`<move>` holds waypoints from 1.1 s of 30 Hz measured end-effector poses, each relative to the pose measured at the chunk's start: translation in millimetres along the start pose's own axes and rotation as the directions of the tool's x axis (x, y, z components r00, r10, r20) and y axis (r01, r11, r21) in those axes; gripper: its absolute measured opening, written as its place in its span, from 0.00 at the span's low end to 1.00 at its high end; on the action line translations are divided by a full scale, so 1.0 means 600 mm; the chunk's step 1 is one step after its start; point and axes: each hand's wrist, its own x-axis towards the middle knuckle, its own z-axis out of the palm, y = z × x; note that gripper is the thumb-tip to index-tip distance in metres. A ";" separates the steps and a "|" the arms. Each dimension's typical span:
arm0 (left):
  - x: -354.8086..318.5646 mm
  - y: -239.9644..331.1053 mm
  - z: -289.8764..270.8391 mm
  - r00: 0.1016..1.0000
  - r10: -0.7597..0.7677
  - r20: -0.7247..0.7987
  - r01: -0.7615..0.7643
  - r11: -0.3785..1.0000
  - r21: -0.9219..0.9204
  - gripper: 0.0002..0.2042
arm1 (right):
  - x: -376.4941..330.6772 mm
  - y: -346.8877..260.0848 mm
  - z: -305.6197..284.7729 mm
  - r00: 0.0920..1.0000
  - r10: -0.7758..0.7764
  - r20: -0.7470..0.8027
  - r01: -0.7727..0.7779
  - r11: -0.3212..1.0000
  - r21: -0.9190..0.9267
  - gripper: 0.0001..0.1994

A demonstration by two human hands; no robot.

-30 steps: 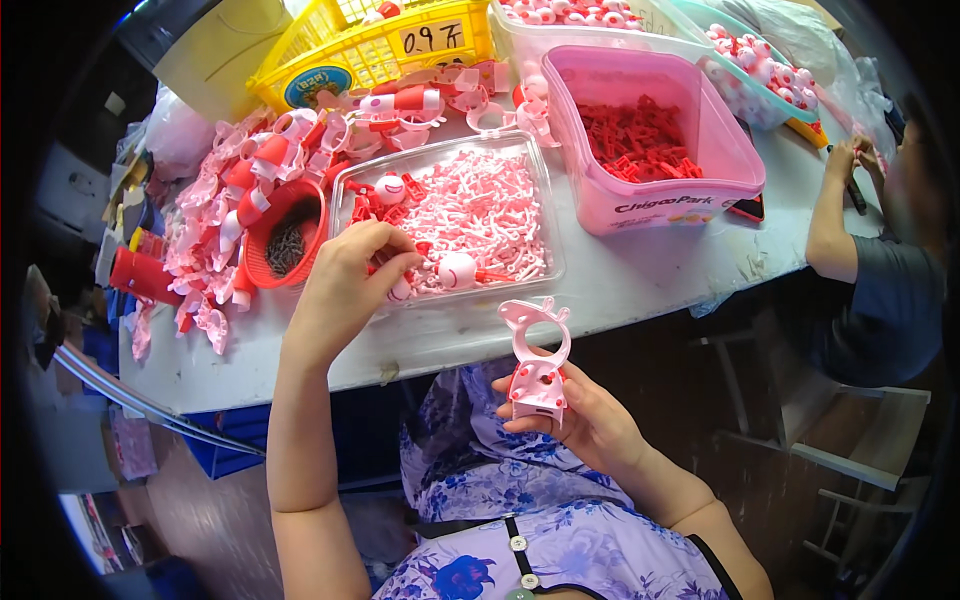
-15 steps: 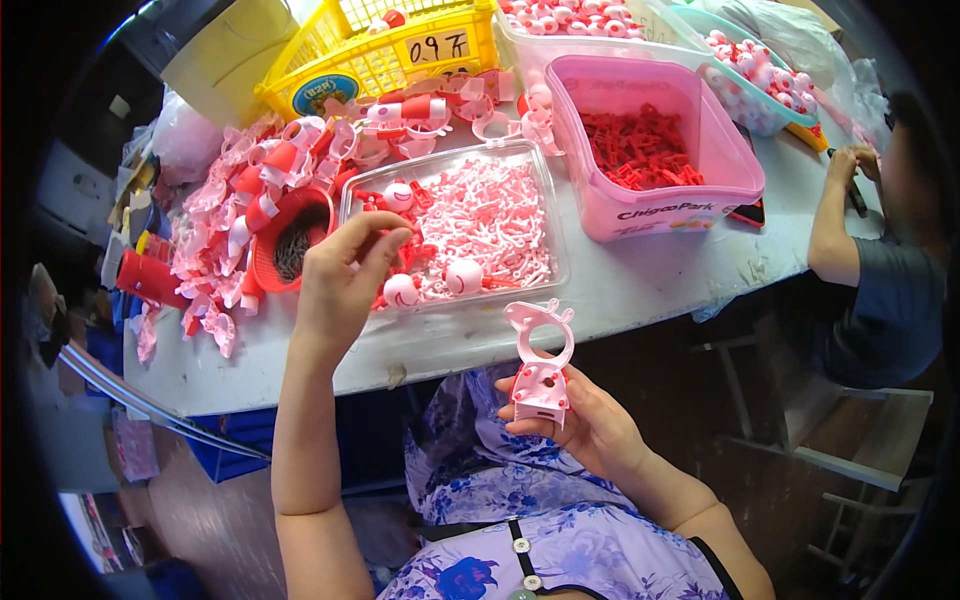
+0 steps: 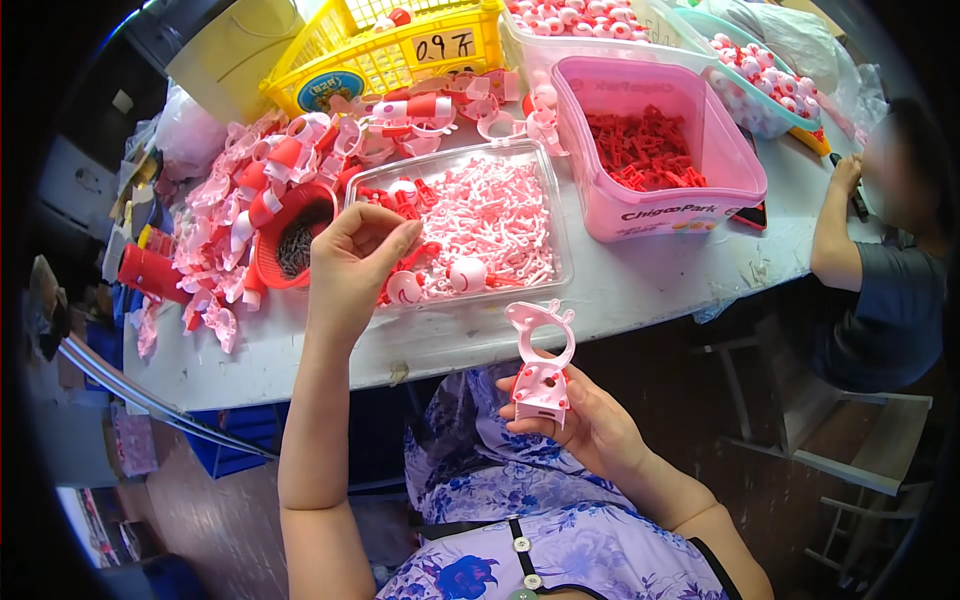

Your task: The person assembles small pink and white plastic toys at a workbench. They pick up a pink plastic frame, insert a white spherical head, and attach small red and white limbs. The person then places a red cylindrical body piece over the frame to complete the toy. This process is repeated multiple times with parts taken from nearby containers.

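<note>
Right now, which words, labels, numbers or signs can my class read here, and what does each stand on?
Wording not copied; only where it stands:
Yellow basket: bold dark handwriting on a white card, legible.
Same basket: blue oval label, lettering small.
Pink tub: dark print on its front, large line legible, finer print too small.
Whitish tub: handwritten marks, too faint.
Pink ring-topped part in the right hand: none seen.

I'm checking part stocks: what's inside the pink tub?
The pink tub holds a loose heap of small red parts. Whatever lies beneath the top layer, and the tub's floor under it, is covered.
</note>
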 end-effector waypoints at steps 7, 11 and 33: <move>-0.012 0.020 0.019 0.996 0.071 -0.062 -0.060 0.985 0.159 0.07 | 0.000 -0.003 -0.001 0.998 -0.014 0.054 0.011 0.999 0.044 0.27; -0.011 0.013 0.013 0.995 0.090 -0.032 -0.082 0.979 0.185 0.08 | 0.001 -0.003 0.001 1.000 -0.010 0.005 0.010 1.000 -0.010 0.33; -0.133 0.095 0.084 0.748 0.503 0.433 -0.646 0.700 0.303 0.17 | 0.010 -0.008 0.022 0.999 0.009 -0.049 -0.003 0.991 0.133 0.26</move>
